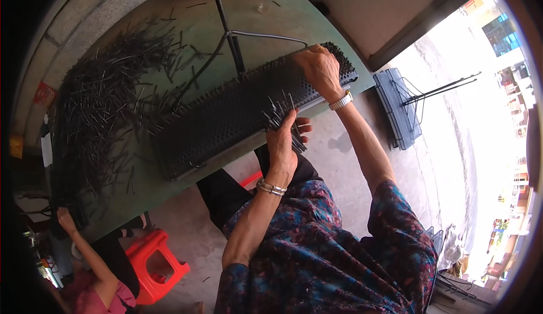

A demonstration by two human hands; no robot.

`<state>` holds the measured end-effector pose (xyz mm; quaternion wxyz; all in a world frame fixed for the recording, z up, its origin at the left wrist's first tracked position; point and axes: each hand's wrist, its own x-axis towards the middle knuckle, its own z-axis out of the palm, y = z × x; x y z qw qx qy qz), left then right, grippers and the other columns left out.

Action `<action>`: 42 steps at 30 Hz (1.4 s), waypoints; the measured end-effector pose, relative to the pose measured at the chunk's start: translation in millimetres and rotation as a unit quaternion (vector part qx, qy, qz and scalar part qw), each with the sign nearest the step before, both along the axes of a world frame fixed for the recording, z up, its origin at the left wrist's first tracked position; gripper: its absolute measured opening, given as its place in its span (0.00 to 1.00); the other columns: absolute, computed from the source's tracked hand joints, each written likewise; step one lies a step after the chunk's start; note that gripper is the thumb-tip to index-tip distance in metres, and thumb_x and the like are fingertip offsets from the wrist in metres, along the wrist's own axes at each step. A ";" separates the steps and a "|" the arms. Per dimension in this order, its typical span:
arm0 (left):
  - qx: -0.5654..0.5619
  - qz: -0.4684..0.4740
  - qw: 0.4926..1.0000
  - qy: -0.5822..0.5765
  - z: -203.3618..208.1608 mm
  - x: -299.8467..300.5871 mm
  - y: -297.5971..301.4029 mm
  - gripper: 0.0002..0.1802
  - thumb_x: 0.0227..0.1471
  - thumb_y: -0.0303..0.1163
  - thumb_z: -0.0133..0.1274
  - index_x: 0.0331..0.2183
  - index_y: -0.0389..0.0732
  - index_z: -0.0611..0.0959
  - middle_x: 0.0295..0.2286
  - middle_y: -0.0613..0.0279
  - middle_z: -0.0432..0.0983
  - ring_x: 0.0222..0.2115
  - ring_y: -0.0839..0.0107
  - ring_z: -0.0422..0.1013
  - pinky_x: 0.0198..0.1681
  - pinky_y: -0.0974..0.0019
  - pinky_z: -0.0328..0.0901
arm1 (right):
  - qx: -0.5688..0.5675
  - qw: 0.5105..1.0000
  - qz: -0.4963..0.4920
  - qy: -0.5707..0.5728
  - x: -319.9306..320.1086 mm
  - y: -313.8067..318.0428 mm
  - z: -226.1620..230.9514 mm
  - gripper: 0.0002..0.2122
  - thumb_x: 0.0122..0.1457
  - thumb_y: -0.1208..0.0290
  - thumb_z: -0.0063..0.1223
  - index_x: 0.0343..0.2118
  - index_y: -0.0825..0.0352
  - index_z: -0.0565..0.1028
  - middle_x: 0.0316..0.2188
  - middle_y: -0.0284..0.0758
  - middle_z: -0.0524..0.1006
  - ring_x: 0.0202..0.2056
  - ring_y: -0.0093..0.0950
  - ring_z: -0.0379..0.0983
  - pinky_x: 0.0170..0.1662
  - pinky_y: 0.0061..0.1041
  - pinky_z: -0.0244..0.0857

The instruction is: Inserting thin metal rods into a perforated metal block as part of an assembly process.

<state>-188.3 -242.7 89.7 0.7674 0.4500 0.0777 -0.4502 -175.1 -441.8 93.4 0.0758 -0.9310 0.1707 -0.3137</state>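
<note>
A long black perforated panel (226, 119) lies slantwise across the near edge of the green table. Short black strips stand up along its far edge and crowd its right end. My left hand (283, 144) is closed round a bundle of thin dark strips (277, 115), held over the panel's near edge. Over the panel's right part, my right hand (321, 70) is bent downward with its fingers together; its fingertips are hidden, so what they pinch cannot be made out. A black metal rod with a forked brace (227, 33) rises from behind the panel.
A large heap of loose black strips (102, 99) covers the left of the green table (283, 9). Another person's hand (66, 221) reaches to the table's lower left corner, near a red stool (153, 266). A similar panel with a rod (397, 107) stands on the floor at right.
</note>
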 end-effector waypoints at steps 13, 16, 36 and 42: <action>-0.026 0.008 1.000 -0.009 0.3 -1.0 -1.3 0.16 0.54 0.40 0.55 0.39 0.39 0.80 0.28 0.59 0.80 0.25 0.72 0.76 0.20 0.74 0.63 | 0.408 0.875 0.174 0.194 -43.3 40.6 27.2 0.13 0.58 0.65 0.56 0.37 0.72 0.78 0.29 0.35 0.79 0.31 0.21 0.75 0.34 0.23 0.68; -0.033 -0.013 0.999 -0.026 0.4 -2.4 -2.6 0.15 0.55 0.40 0.55 0.39 0.38 0.81 0.29 0.59 0.80 0.25 0.72 0.76 0.20 0.74 0.63 | 0.450 0.853 0.185 0.187 -46.9 38.0 33.1 0.11 0.58 0.68 0.55 0.35 0.72 0.77 0.26 0.33 0.78 0.30 0.20 0.74 0.34 0.21 0.68; -0.020 -0.004 0.999 0.043 -18.0 4.7 -6.0 0.15 0.57 0.40 0.53 0.39 0.38 0.78 0.33 0.55 0.79 0.30 0.64 0.77 0.29 0.61 0.72 | 0.456 0.881 0.093 0.082 -50.2 23.5 54.6 0.06 0.59 0.73 0.51 0.35 0.71 0.72 0.24 0.33 0.79 0.27 0.21 0.77 0.31 0.19 0.70; -0.056 -0.011 0.994 0.095 -20.9 1.3 -10.1 0.14 0.58 0.37 0.51 0.42 0.39 0.75 0.34 0.54 0.78 0.32 0.65 0.77 0.33 0.59 0.72 | 0.237 0.966 -0.014 -0.100 -30.7 21.8 28.0 0.06 0.60 0.72 0.51 0.34 0.69 0.71 0.24 0.35 0.80 0.29 0.22 0.79 0.30 0.20 0.68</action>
